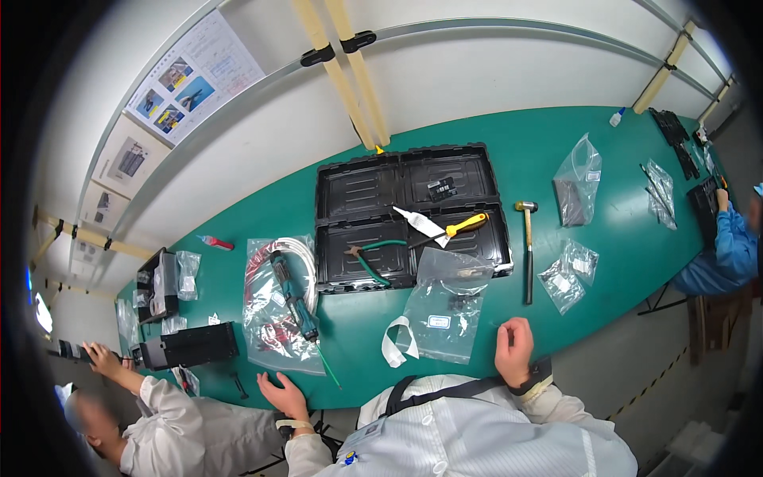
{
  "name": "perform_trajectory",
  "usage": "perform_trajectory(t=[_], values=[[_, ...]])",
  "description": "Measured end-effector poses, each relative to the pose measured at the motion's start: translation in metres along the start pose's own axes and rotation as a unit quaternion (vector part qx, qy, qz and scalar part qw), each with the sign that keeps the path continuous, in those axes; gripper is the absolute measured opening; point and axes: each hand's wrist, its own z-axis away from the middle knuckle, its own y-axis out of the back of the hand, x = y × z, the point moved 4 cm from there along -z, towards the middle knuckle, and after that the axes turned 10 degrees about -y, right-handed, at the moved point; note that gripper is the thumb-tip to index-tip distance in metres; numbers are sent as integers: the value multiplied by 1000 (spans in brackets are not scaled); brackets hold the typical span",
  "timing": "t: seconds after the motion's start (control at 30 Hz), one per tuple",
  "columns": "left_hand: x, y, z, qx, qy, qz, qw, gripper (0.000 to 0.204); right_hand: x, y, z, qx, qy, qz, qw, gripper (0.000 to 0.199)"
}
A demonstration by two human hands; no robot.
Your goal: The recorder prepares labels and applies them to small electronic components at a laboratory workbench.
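Note:
My left hand (284, 397) is at the table's front edge, fingers apart and holding nothing. It is nearest to a clear bag (274, 358) with red and white cable, on which a teal-and-black power screwdriver (292, 296) with a green-tipped bit lies. My right hand (514, 350) is at the front edge too, its fingers curled in with nothing visible in them. Left of it lies a clear labelled bag (451, 334) with a white strip (399, 342) beside it. A hammer (528, 250) lies beyond my right hand.
A black compartmented tray (358, 191) holds green-handled pliers (372, 258), a yellow-handled screwdriver (465, 225), a white tube (421, 223) and a black part (441, 188). Small-parts bags (566, 278) lie right. Co-workers sit at left (191, 421) and right (723, 246); a black box (191, 347) stands left.

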Motion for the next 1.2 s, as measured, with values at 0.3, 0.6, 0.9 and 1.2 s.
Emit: perform_trajectory(t=[0.3,0.6,0.9,1.2], values=[[1,1,0,2,-4,2,1000,46,-2,1,1,0,-4,9,1000,6],[0,-1,0,-5,5,12,1000,46,0,1,1,2,0,5,1000,7],[0,-1,1,-8,14,20,1000,47,1,1,1,3,-1,-1,1000,8],[1,-1,0,-3,3,22,1000,46,-2,1,1,4,5,2,1000,7]])
